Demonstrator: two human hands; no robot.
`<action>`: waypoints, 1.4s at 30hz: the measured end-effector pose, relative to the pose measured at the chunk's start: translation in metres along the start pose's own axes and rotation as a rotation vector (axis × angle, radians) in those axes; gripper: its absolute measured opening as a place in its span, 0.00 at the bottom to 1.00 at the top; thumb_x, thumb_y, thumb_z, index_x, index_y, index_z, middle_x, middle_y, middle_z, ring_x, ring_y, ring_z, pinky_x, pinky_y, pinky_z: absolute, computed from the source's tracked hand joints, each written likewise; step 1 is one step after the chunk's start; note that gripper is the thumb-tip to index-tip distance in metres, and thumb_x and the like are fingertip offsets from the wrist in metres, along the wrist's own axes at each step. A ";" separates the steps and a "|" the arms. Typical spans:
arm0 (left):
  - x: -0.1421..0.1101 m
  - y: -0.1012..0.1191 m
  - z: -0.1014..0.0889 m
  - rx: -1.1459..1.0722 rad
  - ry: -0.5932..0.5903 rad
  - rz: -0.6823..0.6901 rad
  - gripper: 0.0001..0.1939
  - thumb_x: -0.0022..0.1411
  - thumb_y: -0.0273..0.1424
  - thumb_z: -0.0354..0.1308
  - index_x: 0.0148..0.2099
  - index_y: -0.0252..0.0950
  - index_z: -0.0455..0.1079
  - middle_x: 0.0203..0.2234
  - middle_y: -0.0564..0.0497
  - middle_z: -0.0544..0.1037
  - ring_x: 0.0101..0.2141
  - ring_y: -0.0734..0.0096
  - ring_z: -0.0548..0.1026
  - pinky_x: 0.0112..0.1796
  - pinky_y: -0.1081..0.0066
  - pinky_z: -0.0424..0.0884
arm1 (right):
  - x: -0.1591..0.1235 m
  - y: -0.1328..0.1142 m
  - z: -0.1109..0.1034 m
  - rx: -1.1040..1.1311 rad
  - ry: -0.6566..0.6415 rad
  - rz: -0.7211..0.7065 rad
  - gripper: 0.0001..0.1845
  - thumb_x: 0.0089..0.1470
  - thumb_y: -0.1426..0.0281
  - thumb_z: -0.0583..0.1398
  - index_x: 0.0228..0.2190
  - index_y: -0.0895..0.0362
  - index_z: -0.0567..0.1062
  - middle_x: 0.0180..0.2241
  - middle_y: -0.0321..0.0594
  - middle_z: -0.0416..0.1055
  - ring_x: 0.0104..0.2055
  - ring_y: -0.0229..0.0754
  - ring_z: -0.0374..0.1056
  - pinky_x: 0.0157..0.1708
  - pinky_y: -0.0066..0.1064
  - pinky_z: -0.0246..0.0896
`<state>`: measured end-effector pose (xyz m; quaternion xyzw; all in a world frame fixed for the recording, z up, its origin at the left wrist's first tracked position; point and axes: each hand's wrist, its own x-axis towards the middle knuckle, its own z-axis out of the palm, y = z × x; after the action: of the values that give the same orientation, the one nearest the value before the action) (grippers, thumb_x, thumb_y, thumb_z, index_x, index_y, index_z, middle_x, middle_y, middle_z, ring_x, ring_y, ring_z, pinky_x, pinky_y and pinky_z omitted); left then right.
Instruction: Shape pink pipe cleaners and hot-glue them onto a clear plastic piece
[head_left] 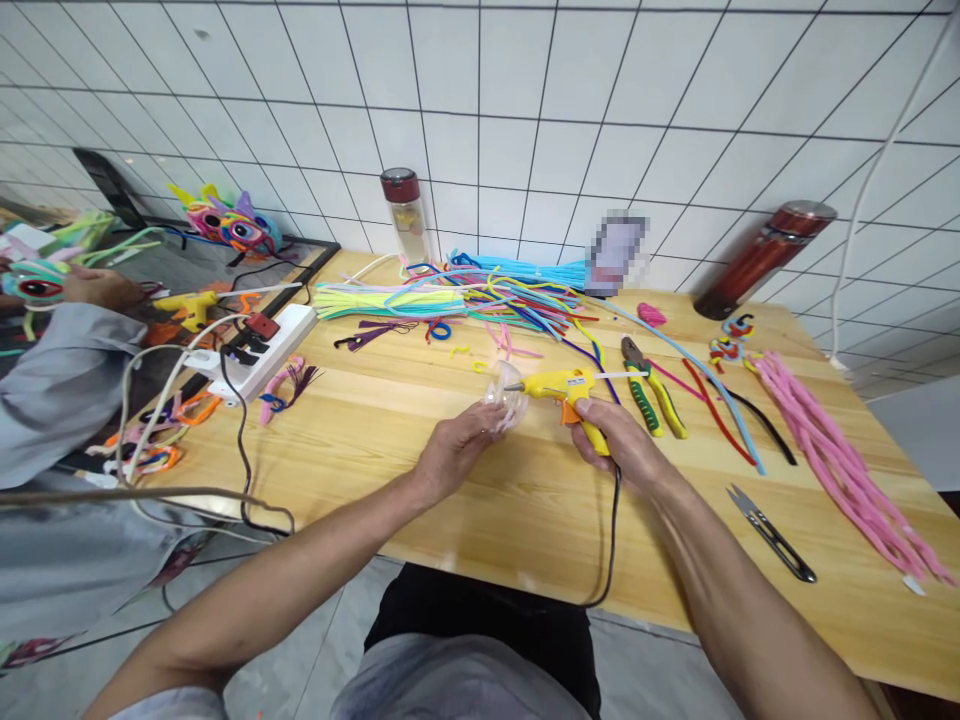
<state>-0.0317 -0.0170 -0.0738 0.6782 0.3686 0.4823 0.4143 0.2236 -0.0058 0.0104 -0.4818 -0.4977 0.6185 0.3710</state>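
Observation:
My right hand (611, 437) is closed around the handle of a yellow glue gun (559, 386), its fingers at the orange trigger. A white glue stick (622, 375) juts from the back of the gun, and a black cord hangs below the handle. My left hand (459, 447) pinches a whitish, partly see-through piece (510, 405) whose kind I cannot make out. The gun's nozzle points at this piece, right at its edge; whether the two touch is unclear.
Bundled pipe cleaners (420, 300) lie along the back. Pliers (651, 390), thread snips (772, 535) and pink pipe cleaners (840, 460) lie to the right. A red thermos (765, 260) and a glass bottle (406, 215) stand behind. At left are a power strip (266, 350) and a co-worker's sleeve (67, 380).

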 end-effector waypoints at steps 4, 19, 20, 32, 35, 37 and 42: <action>0.000 0.004 -0.001 -0.002 0.021 0.023 0.16 0.70 0.40 0.61 0.55 0.42 0.82 0.56 0.46 0.81 0.60 0.53 0.76 0.67 0.46 0.66 | 0.000 0.001 0.000 0.043 0.036 0.013 0.24 0.54 0.48 0.64 0.27 0.56 0.72 0.13 0.32 0.62 0.13 0.32 0.50 0.12 0.26 0.37; 0.007 0.026 0.000 -0.099 0.039 -0.153 0.16 0.66 0.44 0.64 0.49 0.43 0.84 0.54 0.50 0.82 0.57 0.53 0.79 0.63 0.54 0.71 | 0.002 0.008 0.005 0.088 0.065 0.053 0.24 0.54 0.48 0.64 0.27 0.57 0.72 0.14 0.32 0.63 0.13 0.31 0.51 0.11 0.24 0.38; 0.007 0.025 0.000 -0.089 0.034 -0.148 0.16 0.66 0.44 0.64 0.50 0.43 0.84 0.54 0.50 0.83 0.58 0.53 0.78 0.63 0.54 0.70 | 0.002 0.008 0.005 0.100 0.087 0.049 0.24 0.54 0.48 0.65 0.28 0.57 0.72 0.15 0.32 0.63 0.13 0.32 0.52 0.12 0.24 0.38; 0.009 0.030 0.000 -0.067 0.040 -0.205 0.14 0.65 0.44 0.64 0.43 0.39 0.82 0.42 0.48 0.86 0.47 0.59 0.82 0.52 0.63 0.74 | 0.001 0.006 0.003 0.132 0.077 0.094 0.23 0.53 0.49 0.66 0.32 0.57 0.73 0.17 0.33 0.67 0.13 0.32 0.55 0.12 0.24 0.43; 0.010 0.032 -0.001 -0.074 0.043 -0.239 0.15 0.63 0.44 0.65 0.40 0.38 0.81 0.37 0.50 0.85 0.40 0.63 0.81 0.46 0.66 0.74 | 0.000 0.002 0.007 0.165 0.075 0.091 0.22 0.52 0.50 0.66 0.33 0.57 0.73 0.17 0.34 0.69 0.13 0.34 0.58 0.12 0.25 0.47; 0.011 0.032 -0.001 -0.093 0.057 -0.269 0.16 0.62 0.45 0.66 0.37 0.37 0.80 0.34 0.50 0.84 0.37 0.65 0.79 0.43 0.67 0.73 | 0.000 0.001 0.009 0.134 0.080 0.098 0.22 0.52 0.50 0.66 0.31 0.56 0.72 0.16 0.35 0.70 0.13 0.35 0.58 0.12 0.26 0.48; 0.012 0.035 0.000 -0.209 0.061 -0.314 0.19 0.60 0.48 0.68 0.39 0.36 0.80 0.38 0.49 0.85 0.42 0.63 0.80 0.47 0.66 0.73 | -0.001 0.000 0.010 0.038 0.092 0.091 0.22 0.53 0.51 0.66 0.28 0.57 0.72 0.14 0.36 0.68 0.11 0.32 0.54 0.10 0.25 0.40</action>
<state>-0.0250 -0.0191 -0.0376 0.5507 0.4301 0.4679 0.5411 0.2141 -0.0089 0.0113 -0.5248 -0.4460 0.6210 0.3742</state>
